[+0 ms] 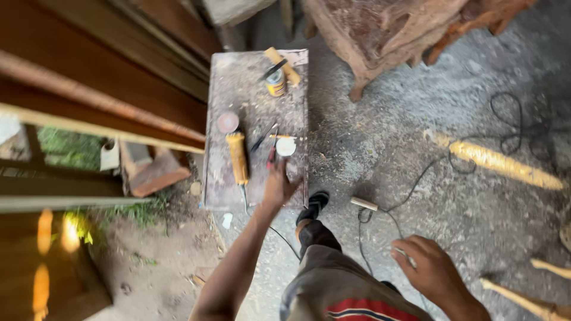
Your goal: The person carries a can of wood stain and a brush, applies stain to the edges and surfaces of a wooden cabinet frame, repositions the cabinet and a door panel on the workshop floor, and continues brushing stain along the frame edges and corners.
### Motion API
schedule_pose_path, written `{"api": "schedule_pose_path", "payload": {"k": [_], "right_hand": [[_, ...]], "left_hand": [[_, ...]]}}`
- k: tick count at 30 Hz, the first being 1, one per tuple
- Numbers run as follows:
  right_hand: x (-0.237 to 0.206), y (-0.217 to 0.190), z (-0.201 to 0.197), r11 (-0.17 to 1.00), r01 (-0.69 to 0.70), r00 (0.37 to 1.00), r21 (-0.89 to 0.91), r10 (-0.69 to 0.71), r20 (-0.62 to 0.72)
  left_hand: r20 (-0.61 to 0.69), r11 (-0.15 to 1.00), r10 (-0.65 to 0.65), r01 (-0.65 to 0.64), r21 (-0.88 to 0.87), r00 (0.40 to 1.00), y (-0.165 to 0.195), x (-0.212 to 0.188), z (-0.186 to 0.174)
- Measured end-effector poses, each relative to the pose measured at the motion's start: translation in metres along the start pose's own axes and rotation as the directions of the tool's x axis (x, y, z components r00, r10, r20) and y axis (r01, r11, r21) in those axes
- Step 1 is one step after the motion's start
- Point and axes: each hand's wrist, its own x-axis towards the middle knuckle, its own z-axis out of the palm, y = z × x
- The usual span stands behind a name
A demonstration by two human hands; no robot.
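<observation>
Your left hand [278,185] is out over the low dusty surface [233,83], reaching at the red-handled pliers [272,156] just beside the white round lid [286,146]. Fingers partly curled at the handles; can't tell if they've closed on them. Step looks like tool pickup. Yellow-handled tool [238,157] lies just left, apart from the hand. Your right hand [429,268] hangs loosely open, holding nothing, over the floor cable [410,190]. Next likely needs a firm close round both handles.
</observation>
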Motion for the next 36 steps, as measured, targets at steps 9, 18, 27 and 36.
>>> {"api": "schedule_pose_path", "payload": {"k": [9,18,27,36], "right_hand": [[0.049,0.020,0.011,0.901,-0.433,0.901,-0.034,0.433,0.016],[-0.016,0.027,0.039,0.854,-0.501,0.864,-0.141,0.502,-0.025],[-0.134,-0.016,0.057,0.713,-0.700,0.680,0.048,0.685,-0.260],[-0.347,-0.110,0.110,0.457,-0.784,0.236,0.419,0.845,-0.480]], "left_hand": [[0.046,0.844,-0.178,0.129,0.521,0.983,-0.131,0.314,0.103],[0.316,0.648,-0.308,-0.045,0.760,0.897,-0.148,0.358,0.170],[0.596,0.574,0.163,-0.567,0.591,0.786,0.033,0.162,0.144],[0.861,0.328,0.505,-0.936,-0.129,0.058,0.221,-0.222,0.160]]}}
